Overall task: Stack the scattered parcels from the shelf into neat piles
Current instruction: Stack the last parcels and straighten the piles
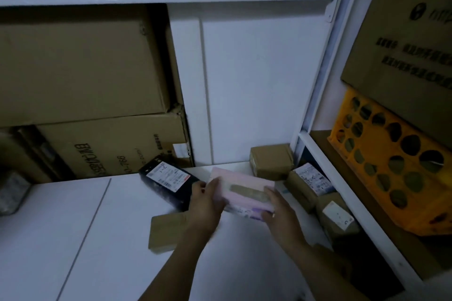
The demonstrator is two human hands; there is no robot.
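The lower cardboard box at left is showing sideways print, of which only "766" and a ".com/" fragment are reading clearly. The black parcel is carrying a white shipping label marked "2-1"; its small print is staying illegible, as is the dark lettering on the big carton at right.

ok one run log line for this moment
left hand + right hand: gripping pink parcel | above white shelf | black parcel behind-left

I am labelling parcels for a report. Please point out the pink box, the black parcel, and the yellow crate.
pink box [244, 192]: head view, on its top face beside the brown tape.
black parcel [168, 177]: head view, on its white shipping label.
yellow crate [381, 164]: head view, on its perforated side wall.
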